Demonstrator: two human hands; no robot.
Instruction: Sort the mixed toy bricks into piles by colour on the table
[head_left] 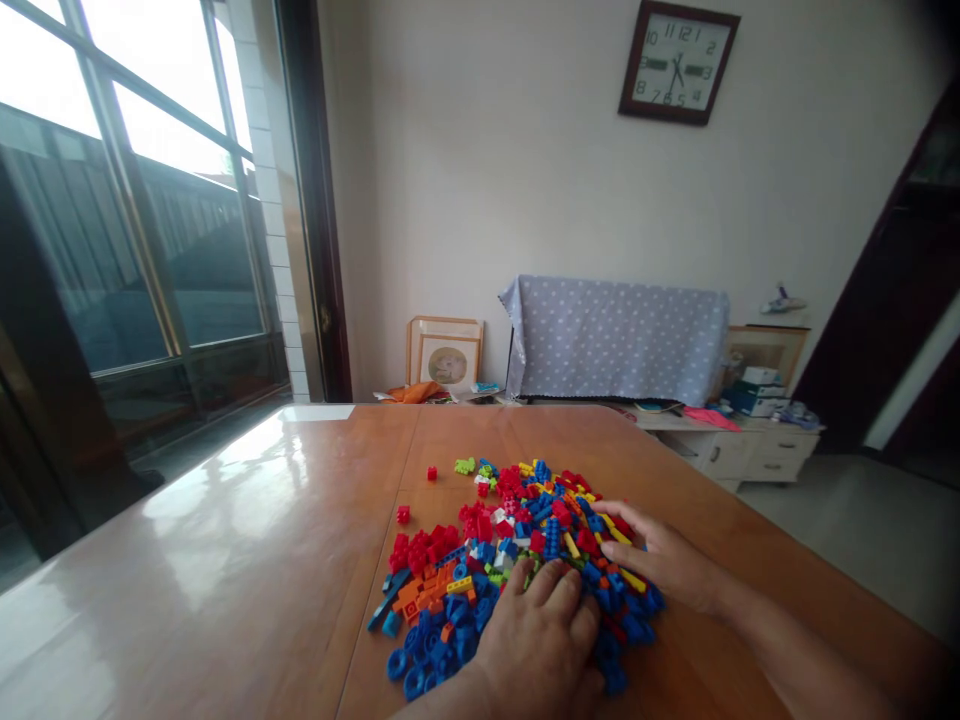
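Note:
Many toy bricks lie heaped on the wooden table (247, 520), among them red bricks (424, 548), orange bricks (420, 592) and blue round pieces (427, 650). My left hand (536, 630) rests palm down over the front middle of the heap, its fingers bent onto the bricks; what lies beneath them is hidden. At the heap's right side is my right hand (656, 555), thumb and forefinger apart beside yellow and red bricks, with nothing visible held between them.
Two single red bricks (403, 514) sit left of the heap. A white sheet (316, 412) lies at the table's far left edge. Beyond the table stand a cloth-covered object (619, 340), a framed picture (448, 360) and a white cabinet (757, 455).

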